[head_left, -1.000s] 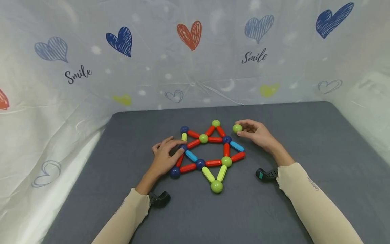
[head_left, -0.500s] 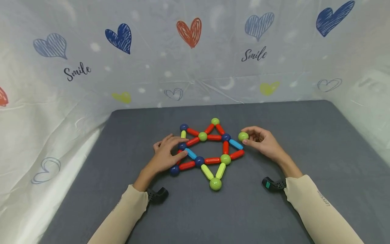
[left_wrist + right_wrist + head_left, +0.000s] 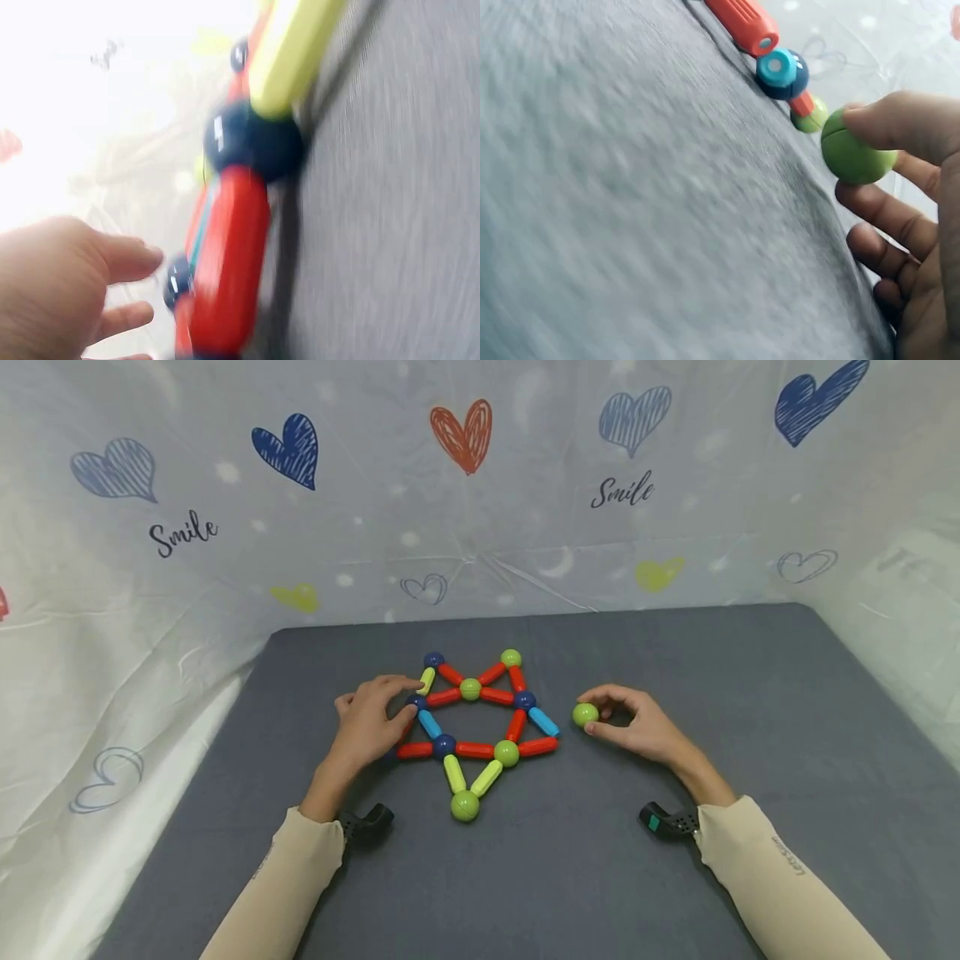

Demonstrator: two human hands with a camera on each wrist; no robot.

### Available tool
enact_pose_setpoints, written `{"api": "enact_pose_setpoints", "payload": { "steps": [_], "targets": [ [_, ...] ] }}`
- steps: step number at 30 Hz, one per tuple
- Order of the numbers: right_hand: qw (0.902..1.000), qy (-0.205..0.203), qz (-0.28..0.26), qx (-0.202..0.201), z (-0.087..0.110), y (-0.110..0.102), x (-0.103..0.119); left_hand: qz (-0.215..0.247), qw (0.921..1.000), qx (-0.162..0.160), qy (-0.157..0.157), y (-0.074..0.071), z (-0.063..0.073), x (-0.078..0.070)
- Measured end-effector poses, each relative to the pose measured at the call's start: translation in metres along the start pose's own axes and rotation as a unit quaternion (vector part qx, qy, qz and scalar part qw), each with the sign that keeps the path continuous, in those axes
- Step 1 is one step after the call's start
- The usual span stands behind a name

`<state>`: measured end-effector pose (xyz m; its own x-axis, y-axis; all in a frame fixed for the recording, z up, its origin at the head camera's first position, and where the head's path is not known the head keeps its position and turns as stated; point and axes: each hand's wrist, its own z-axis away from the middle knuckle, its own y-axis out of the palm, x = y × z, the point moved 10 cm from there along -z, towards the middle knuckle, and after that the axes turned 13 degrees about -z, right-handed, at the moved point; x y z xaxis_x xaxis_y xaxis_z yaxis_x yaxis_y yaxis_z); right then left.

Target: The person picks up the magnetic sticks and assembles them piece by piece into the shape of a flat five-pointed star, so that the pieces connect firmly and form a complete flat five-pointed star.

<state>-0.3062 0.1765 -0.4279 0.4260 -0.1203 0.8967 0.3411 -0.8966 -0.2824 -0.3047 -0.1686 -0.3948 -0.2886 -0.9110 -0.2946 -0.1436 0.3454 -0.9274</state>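
In the head view a flat star-like frame of magnetic rods (image 3: 476,749) and balls lies on the table, in red, blue, green and yellow-green. My left hand (image 3: 366,720) holds the frame at a dark blue ball (image 3: 417,702) on its left side, thumb and forefinger about it. That hand partly covers the lower left rods. To the right of the frame, my right hand (image 3: 633,720) pinches a loose green ball (image 3: 585,715) between thumb and fingertips, as the right wrist view also shows. Near that ball, a light blue rod (image 3: 543,722) and a red rod (image 3: 538,747) converge with free ends.
A dark grey cloth (image 3: 570,877) covers the table. Behind it hangs a pale curtain (image 3: 360,510) printed with hearts. A black wrist strap device (image 3: 367,825) sits below the left hand, another (image 3: 667,821) below the right.
The frame has slid left and turned a little with my left hand. My right hand, with the green ball, has moved nearer to me, beside the frame's open right corner.
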Motion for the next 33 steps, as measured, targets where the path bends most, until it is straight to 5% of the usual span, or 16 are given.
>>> {"api": "enact_pose_setpoints", "payload": {
  "steps": [4, 8, 12, 16, 33],
  "targets": [
    [0.9994, -0.011, 0.029, 0.017, 0.001, 0.008, 0.002, -0.014, 0.9988, 0.003, 0.047, 0.002, 0.006, -0.039],
    [0.9982, -0.008, 0.048, 0.034, 0.002, 0.015, 0.002, -0.022, 0.9915, 0.049, 0.118, 0.021, 0.019, -0.088],
    [0.9974, 0.001, 0.053, 0.049, 0.002, 0.020, 0.003, -0.033, 0.9838, 0.098, 0.146, 0.043, 0.031, -0.116],
    [0.9967, 0.015, 0.053, 0.059, 0.002, 0.025, 0.002, -0.052, 0.9816, 0.120, 0.140, 0.056, 0.036, -0.120],
    [0.9956, 0.009, 0.066, 0.065, 0.000, 0.052, 0.013, -0.091, 0.9824, 0.110, 0.120, 0.057, 0.035, -0.122]
  ]
}}
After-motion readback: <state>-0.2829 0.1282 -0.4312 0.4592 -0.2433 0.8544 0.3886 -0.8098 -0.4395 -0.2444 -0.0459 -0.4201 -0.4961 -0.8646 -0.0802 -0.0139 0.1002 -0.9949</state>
